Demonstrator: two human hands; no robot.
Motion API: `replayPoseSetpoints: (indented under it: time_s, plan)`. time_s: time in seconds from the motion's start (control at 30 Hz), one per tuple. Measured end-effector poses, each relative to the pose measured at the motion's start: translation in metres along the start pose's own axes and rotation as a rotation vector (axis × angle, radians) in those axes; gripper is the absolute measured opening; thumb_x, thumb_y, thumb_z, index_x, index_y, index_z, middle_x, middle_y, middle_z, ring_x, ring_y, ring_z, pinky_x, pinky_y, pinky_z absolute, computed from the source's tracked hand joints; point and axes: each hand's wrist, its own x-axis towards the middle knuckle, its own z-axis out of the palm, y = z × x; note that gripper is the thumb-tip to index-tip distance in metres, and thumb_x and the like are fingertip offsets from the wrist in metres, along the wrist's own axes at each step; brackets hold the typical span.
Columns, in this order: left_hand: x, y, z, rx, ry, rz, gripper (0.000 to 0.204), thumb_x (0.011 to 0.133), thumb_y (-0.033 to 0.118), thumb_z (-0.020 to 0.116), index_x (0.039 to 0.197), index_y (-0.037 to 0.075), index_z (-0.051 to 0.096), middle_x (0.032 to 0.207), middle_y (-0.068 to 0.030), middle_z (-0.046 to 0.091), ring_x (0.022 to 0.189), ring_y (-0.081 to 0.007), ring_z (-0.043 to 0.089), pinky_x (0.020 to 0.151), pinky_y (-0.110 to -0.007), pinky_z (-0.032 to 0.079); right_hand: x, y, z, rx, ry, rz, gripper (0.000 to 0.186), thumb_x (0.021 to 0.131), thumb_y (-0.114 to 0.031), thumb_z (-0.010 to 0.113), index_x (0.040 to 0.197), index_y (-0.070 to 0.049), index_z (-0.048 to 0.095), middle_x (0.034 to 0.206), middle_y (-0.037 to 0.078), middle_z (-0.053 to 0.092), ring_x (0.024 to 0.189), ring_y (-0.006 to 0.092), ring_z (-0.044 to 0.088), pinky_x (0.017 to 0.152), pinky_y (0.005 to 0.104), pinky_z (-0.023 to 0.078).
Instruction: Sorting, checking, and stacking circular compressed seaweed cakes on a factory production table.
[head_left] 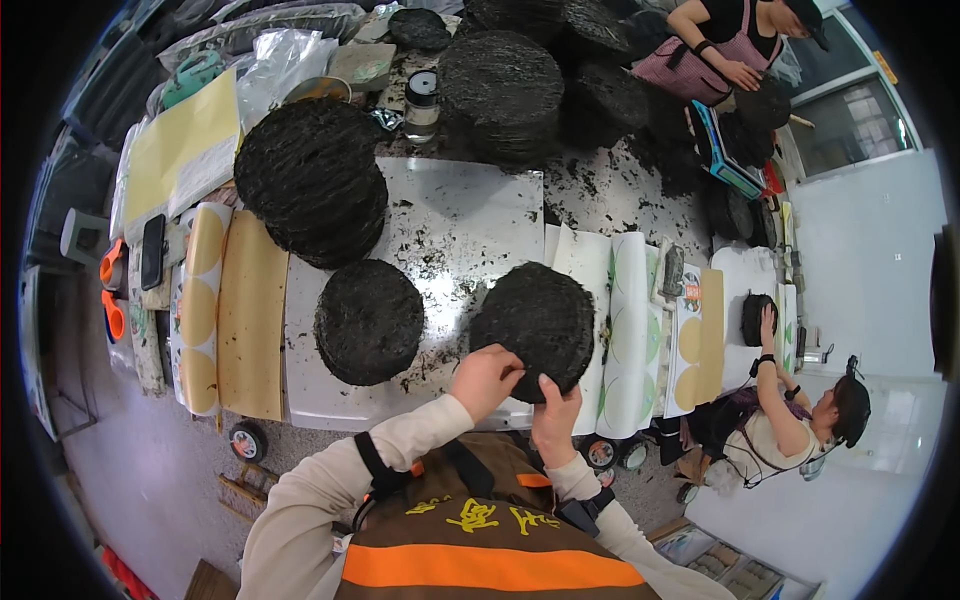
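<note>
My left hand (484, 376) has its fingers curled and pinching at the front left of a dark, rough-textured round stack (535, 315), apparently thin dried sheets. My right hand (556, 410) grips that same stack at its front edge, thumb on top. A second dark round piece (368, 321) lies to the left on the flake-strewn white board (450, 225). Behind it stands a taller dark stack (305, 170). Round-patterned paper sheets (250, 320) lie left of the board, and rolled paper (625, 330) lies to the right.
More dark stacks (500, 90), a jar (421, 105), a phone (153, 252), orange-handled scissors (113, 315) and a blue-rimmed device (725, 150) occupy the tables. One co-worker (690, 60) works at the upper right; another (790, 430) handles a dark stack at the right. Wheels (247, 440) show below.
</note>
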Motion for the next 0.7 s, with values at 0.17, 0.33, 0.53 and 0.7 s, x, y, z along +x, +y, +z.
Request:
replayPoseSetpoints:
  time_s: [0.17, 0.33, 0.53, 0.7]
  plan:
    - [0.038, 0.015, 0.040, -0.046, -0.197, 0.052, 0.012, 0.080, 0.008, 0.073, 0.090, 0.001, 0.072, 0.084, -0.0128, 0.065, 0.074, -0.0271, 0.069, 0.067, -0.035, 0.055, 0.009, -0.028, -0.019, -0.279, 0.144, -0.216, 0.033, 0.088, -0.003, 0.064, 0.119, 0.005, 0.056, 0.115, 0.009, 0.063, 0.102, 0.0170, 0.060, 0.093, 0.0311, 0.048]
    - [0.080, 0.043, 0.095, 0.031, -0.290, 0.189, 0.010, 0.075, 0.013, 0.069, 0.080, 0.005, 0.068, 0.081, -0.0127, 0.065, 0.072, -0.0298, 0.065, 0.065, -0.039, 0.052, 0.034, -0.058, -0.055, -0.235, 0.273, -0.299, 0.032, 0.088, 0.000, 0.064, 0.118, 0.005, 0.057, 0.115, 0.009, 0.063, 0.101, 0.0172, 0.061, 0.092, 0.0305, 0.048]
    - [0.117, 0.032, 0.150, -0.267, -0.392, -0.020, 0.014, 0.075, 0.013, 0.072, 0.083, 0.003, 0.065, 0.075, -0.0121, 0.069, 0.070, -0.0244, 0.068, 0.067, -0.034, 0.055, 0.055, -0.074, -0.101, -0.030, 0.431, -0.283, 0.035, 0.087, 0.001, 0.065, 0.120, 0.005, 0.057, 0.117, 0.009, 0.063, 0.103, 0.0172, 0.061, 0.092, 0.0303, 0.048]
    - [0.133, 0.037, 0.174, -0.317, -0.473, -0.065, 0.008, 0.082, 0.005, 0.073, 0.088, 0.001, 0.070, 0.075, -0.0065, 0.071, 0.073, -0.0145, 0.070, 0.067, -0.029, 0.055, 0.067, -0.073, -0.135, 0.016, 0.492, -0.282, 0.036, 0.086, 0.002, 0.065, 0.121, 0.006, 0.056, 0.119, 0.009, 0.062, 0.105, 0.0171, 0.060, 0.093, 0.0303, 0.047]
